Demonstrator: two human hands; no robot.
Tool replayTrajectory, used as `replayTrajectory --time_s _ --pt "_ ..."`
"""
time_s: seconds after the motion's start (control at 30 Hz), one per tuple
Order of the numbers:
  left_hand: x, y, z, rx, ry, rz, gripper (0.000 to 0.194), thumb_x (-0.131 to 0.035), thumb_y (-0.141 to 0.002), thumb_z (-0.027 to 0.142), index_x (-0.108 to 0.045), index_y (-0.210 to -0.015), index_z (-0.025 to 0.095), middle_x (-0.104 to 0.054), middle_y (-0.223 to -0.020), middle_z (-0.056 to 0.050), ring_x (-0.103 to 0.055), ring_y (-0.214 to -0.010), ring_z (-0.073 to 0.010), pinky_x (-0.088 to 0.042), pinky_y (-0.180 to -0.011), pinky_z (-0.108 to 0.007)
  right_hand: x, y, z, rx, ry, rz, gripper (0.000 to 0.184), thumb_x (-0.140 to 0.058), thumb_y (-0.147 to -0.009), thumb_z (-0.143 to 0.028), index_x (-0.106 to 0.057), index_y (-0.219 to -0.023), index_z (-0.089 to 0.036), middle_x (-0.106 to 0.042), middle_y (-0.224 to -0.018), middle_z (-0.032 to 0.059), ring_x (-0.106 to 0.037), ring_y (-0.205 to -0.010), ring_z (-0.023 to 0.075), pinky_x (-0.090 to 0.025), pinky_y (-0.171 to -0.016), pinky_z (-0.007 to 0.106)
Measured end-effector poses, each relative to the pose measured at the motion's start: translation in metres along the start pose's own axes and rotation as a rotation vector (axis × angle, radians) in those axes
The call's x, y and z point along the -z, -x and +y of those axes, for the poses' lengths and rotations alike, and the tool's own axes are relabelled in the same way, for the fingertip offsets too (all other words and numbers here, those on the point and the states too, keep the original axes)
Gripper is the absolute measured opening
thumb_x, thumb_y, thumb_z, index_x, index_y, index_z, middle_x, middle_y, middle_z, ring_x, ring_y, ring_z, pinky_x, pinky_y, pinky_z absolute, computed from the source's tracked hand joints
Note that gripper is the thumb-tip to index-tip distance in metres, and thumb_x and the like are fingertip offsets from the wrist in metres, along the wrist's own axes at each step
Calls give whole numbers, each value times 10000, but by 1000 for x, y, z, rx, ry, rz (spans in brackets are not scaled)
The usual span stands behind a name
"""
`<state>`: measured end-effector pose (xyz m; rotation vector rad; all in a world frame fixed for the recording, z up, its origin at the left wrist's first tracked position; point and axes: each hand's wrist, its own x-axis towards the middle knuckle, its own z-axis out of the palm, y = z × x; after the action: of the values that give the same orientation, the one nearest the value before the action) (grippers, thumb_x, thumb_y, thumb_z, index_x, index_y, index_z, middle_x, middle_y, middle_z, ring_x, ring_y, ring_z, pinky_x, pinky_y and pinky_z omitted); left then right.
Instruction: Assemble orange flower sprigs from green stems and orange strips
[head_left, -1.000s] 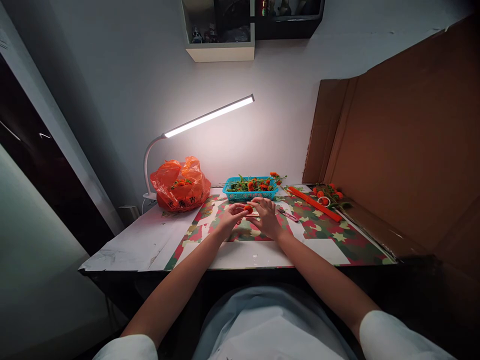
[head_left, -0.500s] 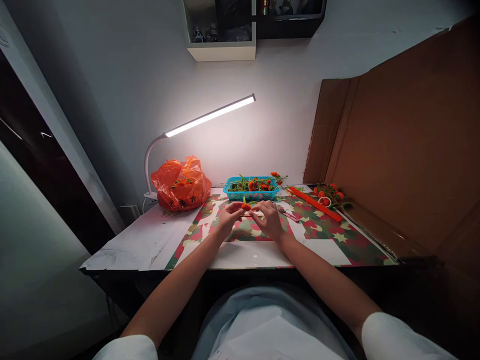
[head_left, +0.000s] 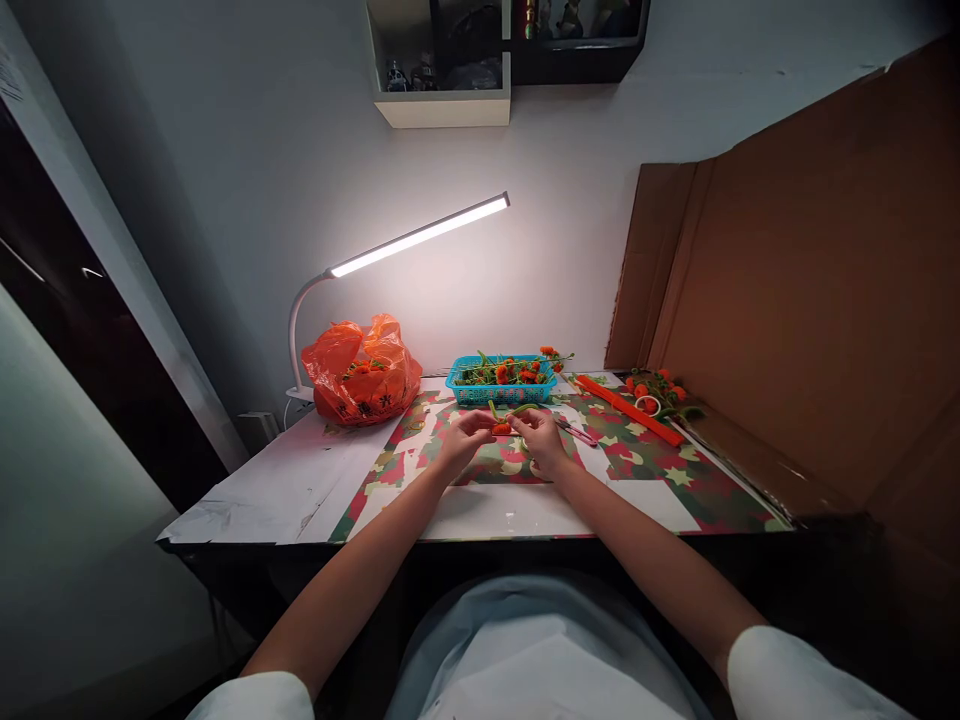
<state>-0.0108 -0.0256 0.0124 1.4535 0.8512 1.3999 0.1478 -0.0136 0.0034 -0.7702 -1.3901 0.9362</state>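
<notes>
An orange flower (head_left: 500,429) with a green stem is held between my two hands, low over the patterned table cover. My left hand (head_left: 466,440) pinches it from the left side with thumb and fingertips. From the right, my right hand (head_left: 541,440) is closed with its fingertips at the flower and a green stem (head_left: 521,408). Just behind the hands stands a blue basket (head_left: 501,394) heaped with orange flowers and green stems. A pair of pink-handled scissors (head_left: 577,433) lies to the right of my right hand, its far end hidden behind the hand.
An orange plastic bag (head_left: 364,395) with flowers in it sits at the back left, beside a lit desk lamp (head_left: 420,235). On the right lie a long orange strip (head_left: 630,409), more orange flowers (head_left: 660,388) and a white ring (head_left: 648,404). A cardboard sheet (head_left: 787,270) walls the right side.
The flower has shifted slightly right and down, with its stem now showing upward. My right hand's fingers, spread near it before, have closed in on it.
</notes>
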Motion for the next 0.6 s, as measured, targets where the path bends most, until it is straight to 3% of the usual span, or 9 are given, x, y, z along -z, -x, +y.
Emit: replayTrajectory --time_s 0.13,0.27,0.47,0.6 --pt "2 -1 0 262 126 -22 355 -793 -615 398 -676 -848 158 -699 -859 -75 -675 -800 -193 -541 -704 -305 0 2 -3 140 102 15 268 -654 -750 -480 -654 -723 -213 -645 -720 19 -578 -657 159 -451 -602 283" --pt "2 0 -1 305 161 -130 504 -846 -566 420 -700 -961 143 -711 -939 -105 -678 -851 -198 -524 -745 -285 1 5 -4 246 201 -63 220 -643 -774 -421 -699 -736 -212 -656 -769 35 -573 -737 166 -460 -662 284" --pt "3 2 -1 252 78 -134 483 -832 -588 438 -722 -951 138 -725 -892 -97 -667 -816 -182 -509 -723 -270 4 -1 0 -92 -14 -138 312 -636 -751 -411 -691 -982 -209 -686 -810 42 -618 -737 174 -490 -654 277" --pt "3 1 -3 224 -19 -207 453 -800 -624 456 -732 -941 140 -728 -870 -96 -663 -809 -191 -501 -674 -265 6 -3 -2 -118 9 -188 321 -667 -715 -423 -686 -950 -205 -671 -765 30 -604 -697 161 -468 -603 258"
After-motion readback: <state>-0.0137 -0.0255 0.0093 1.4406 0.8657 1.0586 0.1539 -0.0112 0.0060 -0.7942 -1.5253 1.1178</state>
